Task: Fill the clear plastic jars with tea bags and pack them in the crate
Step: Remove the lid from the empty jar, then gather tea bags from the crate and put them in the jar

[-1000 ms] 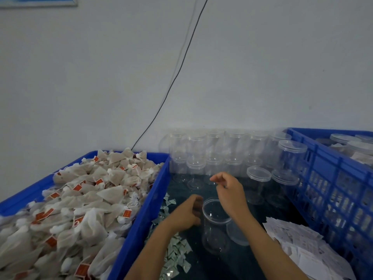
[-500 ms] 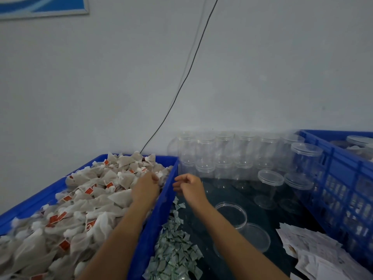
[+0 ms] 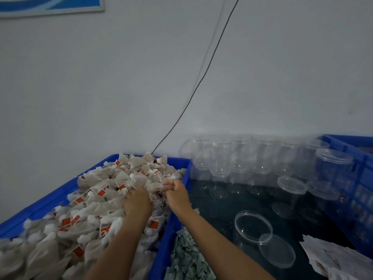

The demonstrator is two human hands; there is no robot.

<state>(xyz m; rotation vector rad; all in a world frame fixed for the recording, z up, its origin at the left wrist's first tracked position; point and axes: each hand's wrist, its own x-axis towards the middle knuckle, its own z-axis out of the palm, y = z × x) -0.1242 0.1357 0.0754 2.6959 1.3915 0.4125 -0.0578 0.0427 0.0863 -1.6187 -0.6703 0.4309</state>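
- Digging into the heap of pale mesh tea bags with red tags (image 3: 105, 190), the left hand (image 3: 137, 203) is lying palm-down at lower centre, fingers buried, so its hold cannot be told.
- The right hand (image 3: 177, 194) is pinching a tea bag at the edge of the blue plastic tub (image 3: 171, 219).
- The open clear plastic jar (image 3: 253, 227) is standing to the lower right of both hands, mouth up, its loose clear lid (image 3: 277, 251) touching it; the right hand is nearer.
- The blue slatted crate (image 3: 347, 146) is sitting at the far right edge.
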